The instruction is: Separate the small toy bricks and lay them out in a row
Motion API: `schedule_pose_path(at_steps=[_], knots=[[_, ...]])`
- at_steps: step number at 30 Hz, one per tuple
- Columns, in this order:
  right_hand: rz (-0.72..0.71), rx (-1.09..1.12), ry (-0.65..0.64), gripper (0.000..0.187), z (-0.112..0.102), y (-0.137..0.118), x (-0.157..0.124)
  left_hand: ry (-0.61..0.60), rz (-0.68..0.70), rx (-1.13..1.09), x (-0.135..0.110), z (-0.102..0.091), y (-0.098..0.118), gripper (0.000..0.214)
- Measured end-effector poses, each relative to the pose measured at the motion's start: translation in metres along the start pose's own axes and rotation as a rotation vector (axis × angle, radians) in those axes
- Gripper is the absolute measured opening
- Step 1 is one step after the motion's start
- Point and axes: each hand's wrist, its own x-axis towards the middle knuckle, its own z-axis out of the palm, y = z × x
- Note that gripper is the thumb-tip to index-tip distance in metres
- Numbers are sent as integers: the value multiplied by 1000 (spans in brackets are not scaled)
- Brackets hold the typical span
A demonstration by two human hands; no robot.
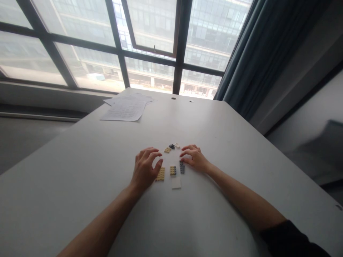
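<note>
My left hand (146, 166) hovers over the table with thumb and fingers apart, holding nothing that I can see. By its thumb lie tan building bricks (160, 175), partly covered by the hand. Across from it my right hand (195, 157) has its fingers spread, the thumb close to dark grey building bricks (182, 168); whether it touches them I cannot tell. Between the hands sits a tan and grey brick block (173, 170), with a flat white square (176, 183) nearer to me. Farther off are small tan bricks (167, 150), black pieces (172, 146) and white pieces (177, 145).
The white table (112, 210) stretches away to large windows (150, 67). Loose printed papers (124, 110) lie at its far left. Two small round holes, one of them a dark hole (173, 98), are near the far edge. A blue-grey curtain (249, 64) hangs at the right.
</note>
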Motion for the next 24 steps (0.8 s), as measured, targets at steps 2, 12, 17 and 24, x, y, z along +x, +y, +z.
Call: schedule_pose_path(at_steps=[2, 12, 17, 24], knots=[[17, -2, 33, 10, -2, 1, 0, -4, 0, -2, 0, 0, 0, 11], [199, -90, 226, 12, -19, 22, -1, -3, -15, -13, 0, 1, -1, 12], [180, -56, 177, 15, -20, 29, -6, -1, -17, -7, 0, 1, -2, 11], [26, 67, -64, 40, -37, 23, -15, 13, -56, -6, 0, 0, -3, 11]])
